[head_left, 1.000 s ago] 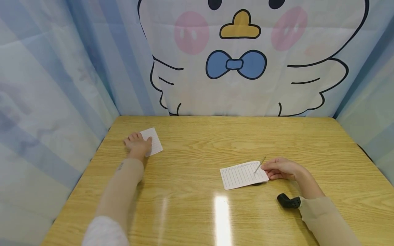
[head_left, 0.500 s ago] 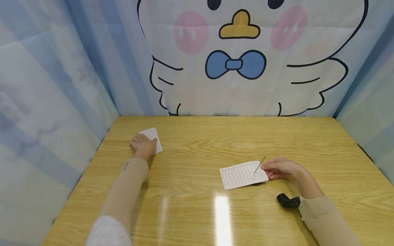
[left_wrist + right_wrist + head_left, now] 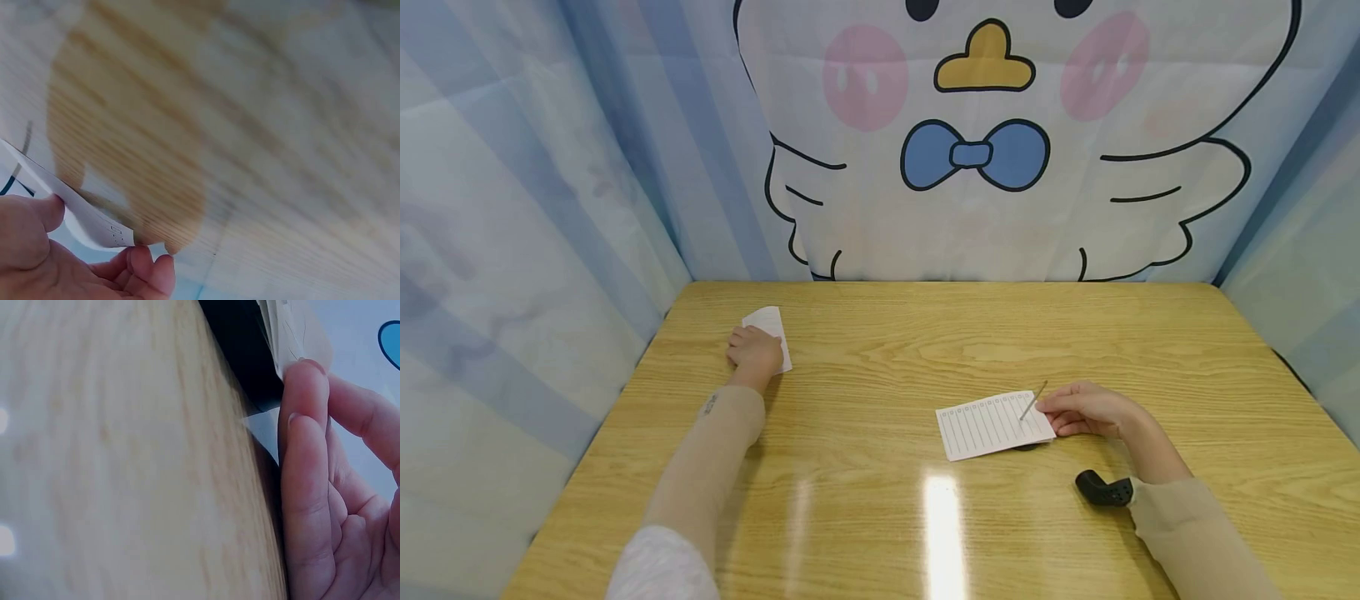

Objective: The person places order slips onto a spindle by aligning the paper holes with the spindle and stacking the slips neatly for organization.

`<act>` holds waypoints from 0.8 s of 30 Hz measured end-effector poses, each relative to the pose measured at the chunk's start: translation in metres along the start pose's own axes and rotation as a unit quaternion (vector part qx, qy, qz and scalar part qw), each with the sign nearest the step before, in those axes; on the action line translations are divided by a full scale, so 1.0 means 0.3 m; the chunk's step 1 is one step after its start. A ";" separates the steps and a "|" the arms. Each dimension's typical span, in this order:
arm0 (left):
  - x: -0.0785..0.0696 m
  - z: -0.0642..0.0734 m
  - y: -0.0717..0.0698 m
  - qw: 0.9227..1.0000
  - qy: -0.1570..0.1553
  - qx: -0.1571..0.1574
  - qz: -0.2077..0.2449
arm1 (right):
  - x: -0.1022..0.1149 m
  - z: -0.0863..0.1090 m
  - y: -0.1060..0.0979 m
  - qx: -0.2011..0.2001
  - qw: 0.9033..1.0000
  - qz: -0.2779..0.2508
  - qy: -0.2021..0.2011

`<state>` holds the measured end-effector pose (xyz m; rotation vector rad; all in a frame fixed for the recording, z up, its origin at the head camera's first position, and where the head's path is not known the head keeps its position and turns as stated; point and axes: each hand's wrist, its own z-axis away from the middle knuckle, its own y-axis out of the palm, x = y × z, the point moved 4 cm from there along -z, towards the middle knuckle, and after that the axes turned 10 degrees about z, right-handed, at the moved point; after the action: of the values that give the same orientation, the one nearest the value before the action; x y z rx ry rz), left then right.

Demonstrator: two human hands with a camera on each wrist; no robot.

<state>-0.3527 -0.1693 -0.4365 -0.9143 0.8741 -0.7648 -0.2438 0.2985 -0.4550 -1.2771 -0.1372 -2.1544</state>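
Note:
At the far left of the table in the head view, my left hand (image 3: 756,352) is over a small white lined sheet of paper (image 3: 766,317). The left wrist view has this sheet (image 3: 84,217) bending up between the thumb and curled fingers. Near the middle right, several lined paper slips (image 3: 985,429) sit pierced on a thin metal spike (image 3: 1034,400), the point sticking up through them. A dark base (image 3: 1025,448) peeks out underneath. My right hand (image 3: 1086,410) pinches the slips' right edge. Close up, the slips (image 3: 299,334) lie above the black base (image 3: 247,359), right at the fingertips.
Both hands work over a wooden table (image 3: 865,375). A printed curtain (image 3: 865,217) with a cartoon bird hangs along its back edge, and blue-white curtains (image 3: 497,250) close off the sides. A black wrist camera (image 3: 1103,490) juts from the right sleeve.
My left hand has slid a little to the right over the sheet and its fingers have drawn in; the sheet's far edge has lifted into a curl. The right hand and spiked slips stay put.

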 end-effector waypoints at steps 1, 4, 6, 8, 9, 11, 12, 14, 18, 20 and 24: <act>0.000 -0.007 0.002 1.000 -0.003 -0.001 0.003 | 0.000 0.000 -0.001 -0.001 1.000 0.002 -0.001; -0.001 -0.038 0.012 1.000 -0.011 0.001 0.016 | 0.000 0.000 -0.002 -0.004 1.000 0.005 -0.002; 0.001 -0.058 0.022 1.000 -0.011 -0.005 0.022 | -0.002 -0.001 -0.002 -0.003 1.000 0.006 -0.001; -0.003 -0.054 0.023 0.999 -0.003 -0.003 0.035 | -0.003 -0.001 -0.003 -0.002 1.000 0.005 -0.001; -0.005 -0.045 0.021 0.999 0.003 -0.004 0.044 | -0.003 -0.001 -0.003 -0.001 1.000 0.004 -0.001; -0.010 -0.018 0.013 0.998 0.017 -0.006 0.057 | -0.003 -0.001 -0.002 0.000 1.000 0.004 -0.001; -0.014 0.005 0.003 0.997 0.025 -0.001 0.067 | -0.003 0.000 -0.002 0.000 1.000 0.003 0.000; -0.018 0.032 -0.008 0.997 0.038 -0.005 0.069 | -0.003 0.001 -0.002 0.000 1.000 0.004 0.000; -0.022 0.053 -0.019 0.998 0.052 -0.013 0.034 | -0.002 0.002 -0.002 -0.001 1.000 0.005 0.001; -0.023 0.049 -0.019 0.998 0.058 -0.019 0.010 | -0.001 0.003 -0.002 -0.001 1.000 0.005 0.001; -0.023 0.036 -0.014 0.997 0.067 -0.038 -0.014 | 0.000 0.005 -0.002 -0.001 1.000 0.007 0.000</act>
<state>-0.3470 -0.1615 -0.4270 -0.9525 1.0156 -0.8293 -0.2430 0.2995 -0.4540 -1.2751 -0.1260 -2.1442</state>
